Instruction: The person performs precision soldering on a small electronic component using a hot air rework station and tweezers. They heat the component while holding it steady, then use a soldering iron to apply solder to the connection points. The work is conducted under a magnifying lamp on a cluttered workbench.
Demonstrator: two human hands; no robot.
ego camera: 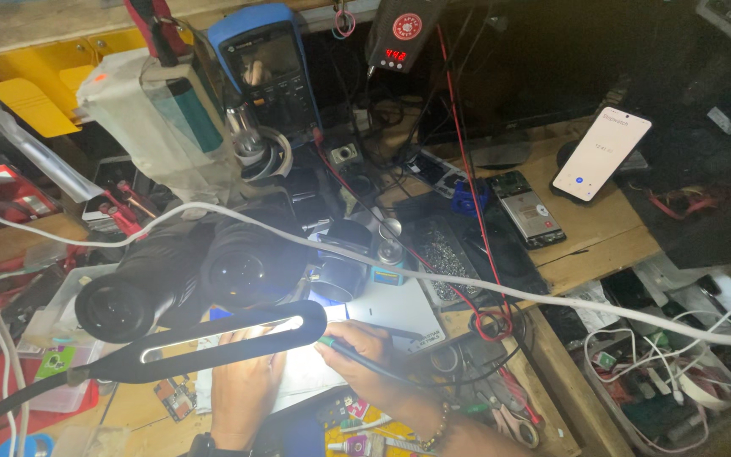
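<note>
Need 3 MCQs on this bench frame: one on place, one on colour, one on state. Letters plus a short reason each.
1. Where does the lit smartphone lie?
A. upper right of the wooden bench
B. under the microscope
C. in the left hand

2. What colour is the casing of the multimeter at the top?
A. yellow
B. blue
C. white

3. What is the right hand doing?
A. resting open and empty
B. holding a thin dark tool like a pen
C. gripping the white cable

Answers:
1 A: the phone lies screen up on the bench at the far right, away from both hands.
2 B: a blue shell frames its dark screen.
3 B: its fingers close round the tool over the bright white mat, while the left hand rests flat beside it, under the black lamp bar.
</note>
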